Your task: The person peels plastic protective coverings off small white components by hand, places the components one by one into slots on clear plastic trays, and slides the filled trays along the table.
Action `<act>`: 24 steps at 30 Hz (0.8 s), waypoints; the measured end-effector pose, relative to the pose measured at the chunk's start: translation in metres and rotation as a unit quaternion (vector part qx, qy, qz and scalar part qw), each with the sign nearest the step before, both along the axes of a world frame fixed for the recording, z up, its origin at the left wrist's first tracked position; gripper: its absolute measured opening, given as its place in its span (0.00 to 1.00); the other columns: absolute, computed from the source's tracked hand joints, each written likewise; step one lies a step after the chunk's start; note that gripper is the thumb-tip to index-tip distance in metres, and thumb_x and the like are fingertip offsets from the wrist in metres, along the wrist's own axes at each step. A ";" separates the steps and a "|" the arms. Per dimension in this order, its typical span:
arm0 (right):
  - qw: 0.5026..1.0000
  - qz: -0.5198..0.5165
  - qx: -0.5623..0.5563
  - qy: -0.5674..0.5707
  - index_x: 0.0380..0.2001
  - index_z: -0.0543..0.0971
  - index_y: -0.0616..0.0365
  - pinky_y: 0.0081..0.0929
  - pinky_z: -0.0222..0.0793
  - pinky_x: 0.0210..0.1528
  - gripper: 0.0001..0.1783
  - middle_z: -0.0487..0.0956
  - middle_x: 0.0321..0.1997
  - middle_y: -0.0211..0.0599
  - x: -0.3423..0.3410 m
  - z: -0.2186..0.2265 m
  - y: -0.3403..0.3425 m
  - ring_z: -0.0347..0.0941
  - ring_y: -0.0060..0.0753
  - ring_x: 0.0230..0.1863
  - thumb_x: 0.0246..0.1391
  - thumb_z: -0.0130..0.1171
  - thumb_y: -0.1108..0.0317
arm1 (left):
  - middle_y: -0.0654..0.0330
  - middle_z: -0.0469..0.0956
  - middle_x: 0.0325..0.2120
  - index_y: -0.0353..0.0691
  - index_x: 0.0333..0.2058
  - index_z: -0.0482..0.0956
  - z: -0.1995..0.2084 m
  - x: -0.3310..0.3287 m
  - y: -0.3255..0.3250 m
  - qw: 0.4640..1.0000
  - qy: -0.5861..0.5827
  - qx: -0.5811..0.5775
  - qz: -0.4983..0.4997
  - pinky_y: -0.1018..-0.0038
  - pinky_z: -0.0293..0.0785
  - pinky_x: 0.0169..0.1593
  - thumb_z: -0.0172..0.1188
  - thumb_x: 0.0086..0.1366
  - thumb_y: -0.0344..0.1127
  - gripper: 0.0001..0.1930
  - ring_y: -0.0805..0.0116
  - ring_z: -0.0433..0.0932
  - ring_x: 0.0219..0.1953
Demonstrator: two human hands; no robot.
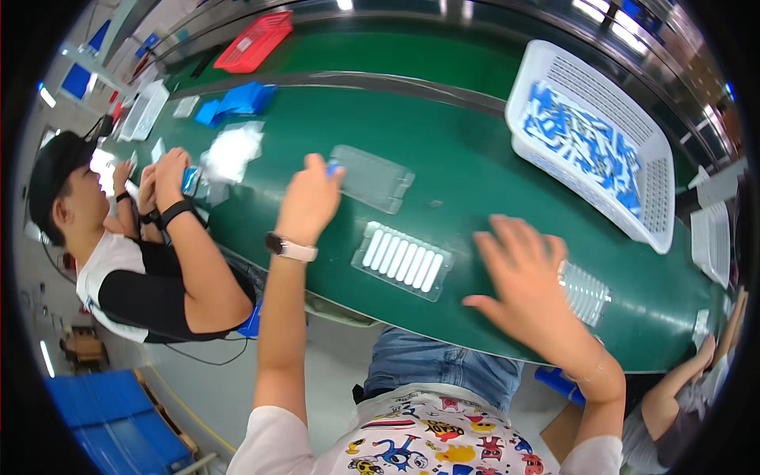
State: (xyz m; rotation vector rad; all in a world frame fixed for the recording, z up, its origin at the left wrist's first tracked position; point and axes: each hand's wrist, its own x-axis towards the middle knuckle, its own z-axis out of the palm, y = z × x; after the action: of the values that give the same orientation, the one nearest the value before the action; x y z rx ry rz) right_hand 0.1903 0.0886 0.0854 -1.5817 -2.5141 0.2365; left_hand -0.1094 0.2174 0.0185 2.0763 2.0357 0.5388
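The left hand (310, 204) is closed on a small blue piece (332, 169) at its fingertips. The right hand (522, 281) is released, fingers spread; whether it touches the table is unclear. The clear tray of white sticks (402, 261) lies at 4 o'clock from the left hand and 9 o'clock from the right, apart from both. A second clear tray (370, 180) sits at 2 o'clock from the left hand, just beside its fingertips; ridged clear trays (587, 294) lie near 3 o'clock of the right hand.

All rest on a green tabletop (443, 142). At the view's 9 o'clock stands a co-worker (170, 261), by a pale floor (332, 380).

At the right hand's 1 o'clock, a white basket (663, 202) holds blue-and-white pieces (586, 142); a red basket (253, 43) sits at the view's 11 o'clock.
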 end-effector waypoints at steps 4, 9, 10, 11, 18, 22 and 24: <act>0.978 -0.169 -0.078 -0.095 0.59 0.63 0.60 0.52 0.43 0.63 0.50 0.61 0.64 0.47 0.080 -0.006 -0.030 0.52 0.49 0.66 0.29 0.72 0.56 | 0.39 0.76 0.21 0.30 0.34 0.63 0.021 0.046 -0.021 0.996 0.041 -0.060 -0.054 0.53 0.74 0.30 0.53 0.63 0.41 0.17 0.41 0.77 0.27; 0.978 -0.200 -0.062 -0.010 0.59 0.64 0.60 0.42 0.44 0.65 0.46 0.63 0.63 0.44 0.136 -0.017 -0.071 0.55 0.47 0.64 0.31 0.69 0.67 | 0.43 0.76 0.22 0.32 0.36 0.64 0.015 0.120 -0.019 0.972 -0.021 -0.028 -0.233 0.57 0.75 0.32 0.50 0.62 0.34 0.11 0.46 0.78 0.27; 0.979 -0.193 -0.064 -0.006 0.59 0.64 0.60 0.42 0.44 0.65 0.46 0.63 0.63 0.44 0.140 -0.022 -0.069 0.55 0.47 0.64 0.31 0.69 0.67 | 0.43 0.76 0.22 0.32 0.36 0.64 0.016 0.136 -0.025 0.970 -0.016 -0.001 -0.245 0.58 0.75 0.31 0.49 0.61 0.32 0.10 0.46 0.78 0.27; 0.976 -0.214 -0.044 0.003 0.58 0.64 0.60 0.41 0.44 0.65 0.45 0.64 0.62 0.44 0.143 -0.026 -0.066 0.56 0.47 0.64 0.31 0.69 0.69 | 0.43 0.76 0.22 0.32 0.37 0.63 0.013 0.146 -0.028 0.964 -0.010 -0.015 -0.266 0.58 0.75 0.31 0.50 0.61 0.33 0.11 0.46 0.78 0.27; 0.978 -0.198 0.042 0.054 0.52 0.71 0.57 0.40 0.49 0.60 0.37 0.71 0.58 0.40 0.127 -0.039 -0.034 0.63 0.44 0.58 0.35 0.70 0.64 | 0.42 0.77 0.23 0.30 0.37 0.64 0.025 0.145 -0.028 0.988 -0.006 -0.090 -0.126 0.59 0.76 0.32 0.57 0.61 0.51 0.25 0.43 0.78 0.29; 0.983 -0.169 0.000 0.077 0.51 0.72 0.55 0.47 0.46 0.61 0.35 0.70 0.58 0.36 0.113 -0.032 -0.036 0.63 0.39 0.58 0.36 0.70 0.60 | 0.42 0.71 0.14 0.29 0.25 0.69 0.021 0.140 -0.025 0.987 0.021 -0.034 -0.154 0.57 0.70 0.26 0.57 0.62 0.44 0.20 0.43 0.74 0.21; 0.983 -0.159 -0.024 0.093 0.52 0.72 0.55 0.48 0.44 0.62 0.35 0.70 0.58 0.35 0.112 -0.031 -0.041 0.63 0.38 0.58 0.37 0.70 0.61 | 0.42 0.70 0.13 0.30 0.24 0.69 0.026 0.160 -0.047 0.974 0.000 -0.072 -0.213 0.57 0.69 0.25 0.57 0.62 0.43 0.19 0.43 0.74 0.20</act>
State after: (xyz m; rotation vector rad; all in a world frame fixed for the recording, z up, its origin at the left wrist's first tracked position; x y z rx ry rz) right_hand 0.3027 0.0479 0.0547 -1.8536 -2.0972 0.3853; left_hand 0.0507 0.1708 0.0450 2.3197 1.5037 0.3046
